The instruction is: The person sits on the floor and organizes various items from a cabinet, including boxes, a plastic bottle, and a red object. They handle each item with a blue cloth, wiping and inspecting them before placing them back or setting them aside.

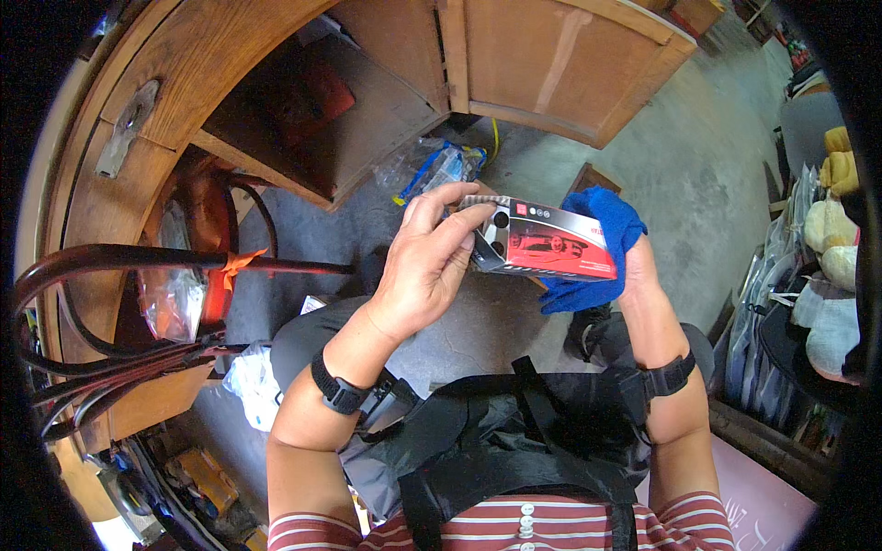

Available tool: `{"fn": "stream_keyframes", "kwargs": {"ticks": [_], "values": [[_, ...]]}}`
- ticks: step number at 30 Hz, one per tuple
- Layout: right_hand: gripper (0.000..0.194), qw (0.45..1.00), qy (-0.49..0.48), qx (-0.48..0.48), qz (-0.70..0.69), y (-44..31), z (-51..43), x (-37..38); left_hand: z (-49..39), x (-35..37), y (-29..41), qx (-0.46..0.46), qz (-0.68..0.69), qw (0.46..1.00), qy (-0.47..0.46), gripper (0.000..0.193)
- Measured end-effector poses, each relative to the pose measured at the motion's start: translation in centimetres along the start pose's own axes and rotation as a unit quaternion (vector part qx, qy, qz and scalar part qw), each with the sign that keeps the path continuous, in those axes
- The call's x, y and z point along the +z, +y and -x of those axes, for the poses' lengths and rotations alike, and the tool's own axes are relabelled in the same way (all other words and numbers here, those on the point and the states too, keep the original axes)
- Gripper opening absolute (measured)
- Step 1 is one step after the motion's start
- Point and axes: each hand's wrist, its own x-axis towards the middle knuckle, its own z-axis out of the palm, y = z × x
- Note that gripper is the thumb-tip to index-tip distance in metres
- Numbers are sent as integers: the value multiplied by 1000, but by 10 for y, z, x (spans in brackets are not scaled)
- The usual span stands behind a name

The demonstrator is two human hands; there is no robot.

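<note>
A red and black printed cardboard box [551,241] is held up before me, with a picture of a red wheeled object and writing on its side. My left hand [431,258] grips the box's left end, its thumb and fingers at the end panel, where a dark round hole shows. A blue cloth [603,206] covers most of my right hand [637,268]. That hand holds the cloth against the box's right end; its fingers are hidden.
At the left stand a dark metal chair frame [186,258] and an orange ribbon [241,265]. An open wooden cabinet [386,158] has its door [565,62] swung out. Plastic packaging [448,165] and a white plastic bag [251,386] lie on the concrete floor [661,186]. Several hats [827,234] are at the right.
</note>
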Motion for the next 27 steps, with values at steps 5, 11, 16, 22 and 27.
{"fn": "stream_keyframes", "kwargs": {"ticks": [5, 11, 16, 22, 27], "values": [[32, 999, 16, -43, 7, 1, 0, 6, 2, 4, -1, -39, 44, 998, -15, 18], [33, 999, -34, 14, -2, -4, 4, 18, 5, 9, -2, -34, 68, 997, 29, 14], [28, 999, -45, -5, -21, -3, 5, 22, 5, 13, 2, -24, 43, 995, 82, 15], [25, 999, -28, -38, -24, -6, 3, 15, 3, 10, 6, -74, 202, 974, 74, 21], [28, 998, -6, -67, -7, -7, 5, 15, 6, 10, 11, -85, 201, 974, 56, 27]]}}
